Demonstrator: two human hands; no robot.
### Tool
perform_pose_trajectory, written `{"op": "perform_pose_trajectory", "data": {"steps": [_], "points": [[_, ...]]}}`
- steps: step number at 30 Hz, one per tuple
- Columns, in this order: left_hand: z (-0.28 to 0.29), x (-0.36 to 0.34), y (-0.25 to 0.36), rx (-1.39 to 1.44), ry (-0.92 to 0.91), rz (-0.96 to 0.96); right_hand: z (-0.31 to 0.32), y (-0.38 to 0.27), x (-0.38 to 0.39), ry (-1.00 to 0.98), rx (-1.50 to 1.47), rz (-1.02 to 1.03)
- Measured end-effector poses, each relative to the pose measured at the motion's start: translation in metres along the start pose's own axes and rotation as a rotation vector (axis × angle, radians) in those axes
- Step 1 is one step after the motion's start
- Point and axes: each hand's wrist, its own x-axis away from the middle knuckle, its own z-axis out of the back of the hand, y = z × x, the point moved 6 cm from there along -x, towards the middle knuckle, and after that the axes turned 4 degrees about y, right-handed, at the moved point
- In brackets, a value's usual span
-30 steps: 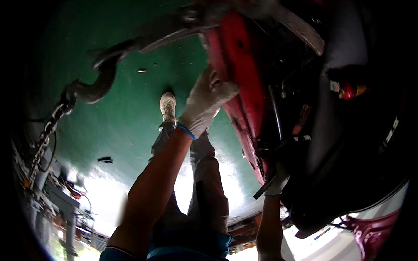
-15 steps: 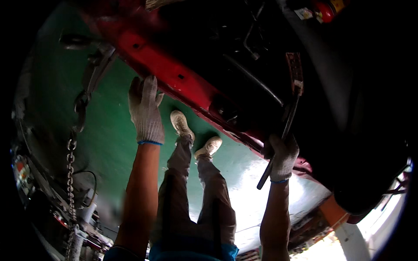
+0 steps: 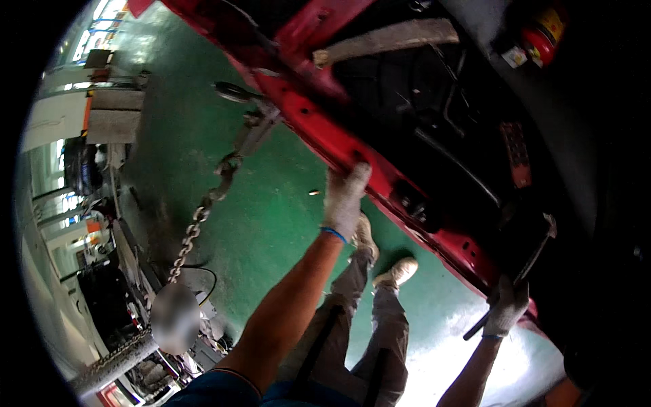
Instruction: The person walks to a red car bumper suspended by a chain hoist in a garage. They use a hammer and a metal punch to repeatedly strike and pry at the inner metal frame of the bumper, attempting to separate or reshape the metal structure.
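from where i stand, the red rail (image 3: 329, 132) of a car body runs slantwise across the space in front of the worker, and everything gathers around it. the left hand (image 3: 344, 203), in a pale knitted glove with a blue cuff, is up against the rail's near edge partway along, thumb lapped onto the red metal; its fingers are hidden by that edge, so i can't tell whether it grips or merely rests. the right hand (image 3: 508, 308), gloved too, is closed around the handle of a hammer-like tool (image 3: 533, 260) beside the rail's lower end, the handle's dark butt poking out below the fist.

a metal clamp (image 3: 258, 125) meets the rail's near edge, higher up than the left hand, and a chain (image 3: 190, 234) stretches away from it on the floor side. across the rail, in the dark hollow, are a curved wooden piece (image 3: 400, 35), a dark bar (image 3: 456, 159) and a rust-coloured strip (image 3: 517, 154); a red fire extinguisher (image 3: 542, 42) is farther beyond. on the rail's near side the worker's pale shoes (image 3: 397, 273) stand on the green floor (image 3: 271, 210).
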Motion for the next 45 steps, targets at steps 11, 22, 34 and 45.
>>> {"op": "perform_pose_trajectory", "data": {"steps": [11, 22, 34, 45], "points": [[0.008, -0.015, -0.012, 0.167, -0.04, -0.086, -0.007, -0.004, 0.006, 0.061, 0.066, 0.046], [0.015, -0.019, -0.018, 0.156, -0.035, -0.047, -0.001, 0.013, 0.002, 0.124, 0.022, -0.059], [0.018, -0.017, -0.031, 0.243, -0.012, 0.059, -0.013, -0.009, 0.003, 0.131, 0.041, -0.044], [0.018, -0.017, -0.015, 0.065, 0.01, -0.039, -0.002, 0.008, -0.002, 0.15, -0.091, -0.085]]}}
